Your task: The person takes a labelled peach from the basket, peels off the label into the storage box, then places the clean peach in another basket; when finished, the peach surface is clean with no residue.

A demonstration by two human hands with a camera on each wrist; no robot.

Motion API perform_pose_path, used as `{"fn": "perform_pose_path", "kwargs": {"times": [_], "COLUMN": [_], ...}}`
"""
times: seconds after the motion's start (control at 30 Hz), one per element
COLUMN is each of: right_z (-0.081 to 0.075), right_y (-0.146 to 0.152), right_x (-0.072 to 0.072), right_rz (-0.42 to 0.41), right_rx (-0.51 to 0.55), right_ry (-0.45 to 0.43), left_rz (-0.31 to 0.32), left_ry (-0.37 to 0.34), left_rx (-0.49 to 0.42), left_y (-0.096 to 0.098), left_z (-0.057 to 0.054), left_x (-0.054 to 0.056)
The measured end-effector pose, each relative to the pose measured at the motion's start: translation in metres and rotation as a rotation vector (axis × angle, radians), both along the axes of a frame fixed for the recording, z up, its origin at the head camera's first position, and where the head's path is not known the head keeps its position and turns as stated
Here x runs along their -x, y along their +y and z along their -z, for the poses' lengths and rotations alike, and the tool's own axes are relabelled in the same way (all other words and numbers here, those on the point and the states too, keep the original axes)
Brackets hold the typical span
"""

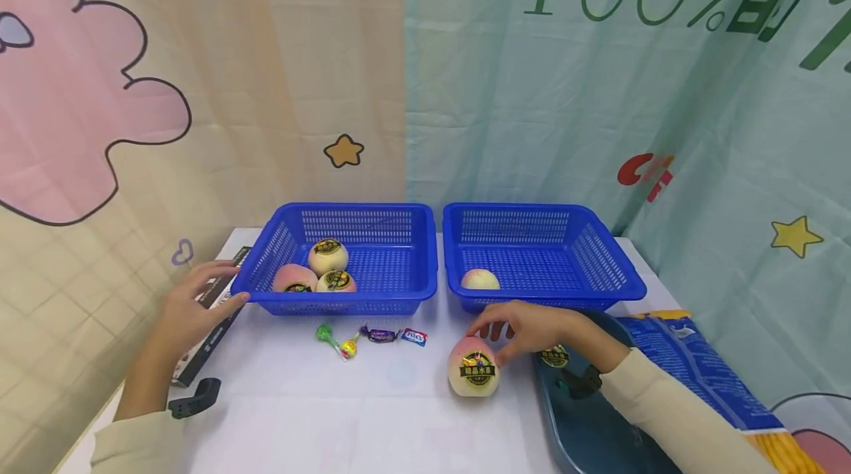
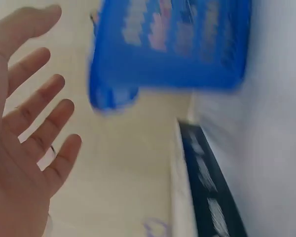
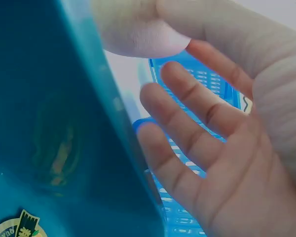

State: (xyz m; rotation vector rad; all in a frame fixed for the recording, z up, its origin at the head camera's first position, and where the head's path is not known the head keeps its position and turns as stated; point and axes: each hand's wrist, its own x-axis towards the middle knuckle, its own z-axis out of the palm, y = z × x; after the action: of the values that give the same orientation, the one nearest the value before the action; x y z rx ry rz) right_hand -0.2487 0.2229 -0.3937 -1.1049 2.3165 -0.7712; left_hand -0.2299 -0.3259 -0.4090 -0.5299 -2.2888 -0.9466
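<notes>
In the head view my right hand (image 1: 532,325) pinches a pink and cream peach (image 1: 473,371) with a black and gold label between thumb and forefinger. Its other fingers spread apart in the right wrist view, where the peach (image 3: 138,34) is cut off at the top. My left hand (image 1: 189,311) is beside the left blue basket (image 1: 339,303), fingers extended and palm empty in the left wrist view. Several peaches (image 1: 329,257) lie in that basket. One peach (image 1: 480,280) lies in the right blue basket (image 1: 558,297).
Before the baskets lie lollipops (image 1: 326,334), a purple-wrapped candy (image 1: 381,335) and a small red-and-blue packet (image 1: 414,337). A dark teal tray (image 1: 592,422) holds a labelled item (image 1: 554,356), partly hidden. A blue-and-yellow bag (image 1: 705,371) is at right, a long black-and-white box (image 1: 211,330) at left.
</notes>
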Motion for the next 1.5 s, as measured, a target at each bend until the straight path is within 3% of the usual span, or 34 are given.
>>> {"fn": "perform_pose_path", "kwargs": {"times": [0.1,0.13,0.17,0.23,0.3,0.37,0.43,0.53,0.63,0.73,0.83,1.13,1.3,1.5], "right_z": [0.0,0.0,0.0,0.0,0.0,-0.001,-0.001,0.0,0.001,0.002,0.001,-0.002,-0.001,0.001], "right_y": [0.003,0.003,0.004,0.007,0.008,0.009,0.009,0.007,0.007,0.008,0.011,0.011,-0.002,-0.014], "right_x": [0.0,0.0,0.0,-0.001,-0.001,-0.001,-0.001,-0.001,-0.001,-0.002,-0.003,-0.009,-0.014,-0.021], "right_rz": [0.0,0.002,0.005,0.018,0.037,0.045,0.039,0.043,0.074,0.08,0.064,0.087,0.141,0.271], "right_rx": [0.005,0.007,0.009,0.005,-0.005,-0.013,-0.011,-0.007,-0.007,-0.002,0.0,0.093,0.091,0.113], "right_ry": [0.026,0.029,0.029,0.031,0.035,0.044,0.053,0.064,0.077,0.098,0.122,0.086,0.096,0.055], "left_rz": [0.171,0.25,0.339,0.475,0.574,0.615,0.643,0.661,0.655,0.667,0.688,0.81,0.834,0.832], "left_ry": [0.199,0.242,0.235,0.123,-0.056,-0.262,-0.377,-0.466,-0.498,-0.548,-0.588,-0.717,-0.726,-0.715], "left_rx": [0.042,0.056,0.062,0.077,0.093,0.11,0.125,0.123,0.124,0.072,0.012,-0.084,-0.093,-0.098], "left_y": [0.04,0.058,0.077,0.118,0.158,0.192,0.218,0.246,0.267,0.283,0.291,0.287,0.284,0.284], "left_z": [-0.015,-0.019,-0.022,-0.024,-0.02,-0.012,0.001,0.021,0.041,0.054,0.059,0.065,0.067,0.068], "left_x": [-0.012,-0.016,-0.021,-0.033,-0.043,-0.049,-0.048,-0.036,-0.02,-0.01,-0.006,0.004,0.007,0.006]}}
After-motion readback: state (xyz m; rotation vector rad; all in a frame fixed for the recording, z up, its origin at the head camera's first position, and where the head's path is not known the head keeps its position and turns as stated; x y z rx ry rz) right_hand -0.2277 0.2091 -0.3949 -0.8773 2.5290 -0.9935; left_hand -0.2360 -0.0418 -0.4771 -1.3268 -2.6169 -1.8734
